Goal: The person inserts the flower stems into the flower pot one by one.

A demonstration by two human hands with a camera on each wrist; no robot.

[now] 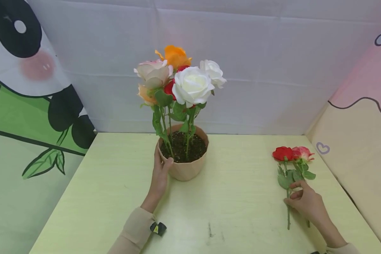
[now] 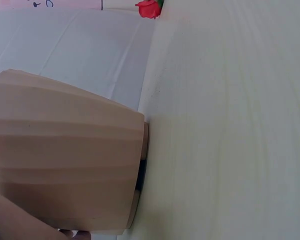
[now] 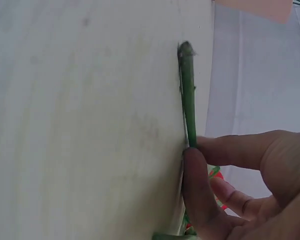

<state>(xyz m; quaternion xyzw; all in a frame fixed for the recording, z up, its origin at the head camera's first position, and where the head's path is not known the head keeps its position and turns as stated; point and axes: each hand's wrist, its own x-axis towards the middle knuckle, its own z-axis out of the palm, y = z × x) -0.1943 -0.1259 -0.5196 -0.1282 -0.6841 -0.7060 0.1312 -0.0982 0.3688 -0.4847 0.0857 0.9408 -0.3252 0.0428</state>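
A faceted, tan flowerpot [image 1: 190, 171] with dark soil [image 1: 196, 145] stands on the table. In it rise artificial roses: white [image 1: 193, 86], pale pink [image 1: 154, 73], orange [image 1: 175, 56] and some red. My left hand [image 1: 161, 174] grips the pot's left side, thumb at the front rim; in the left wrist view the pot wall [image 2: 65, 150] hides most of the fingers. On the right lie a red rose [image 1: 282, 154] and a pink rose [image 1: 303, 153], side by side. My right hand [image 1: 309, 206] pinches the red rose's stem [image 3: 188, 95] between thumb and forefinger, close to the tabletop.
The pale yellow table [image 1: 234, 197] ends at a whitish cloth backdrop [image 1: 257, 88] behind the pot. Printed cartoon panels stand at the left [image 1: 34, 116] and right [image 1: 362, 148] sides. Dark scuff marks [image 1: 210, 231] show near the front.
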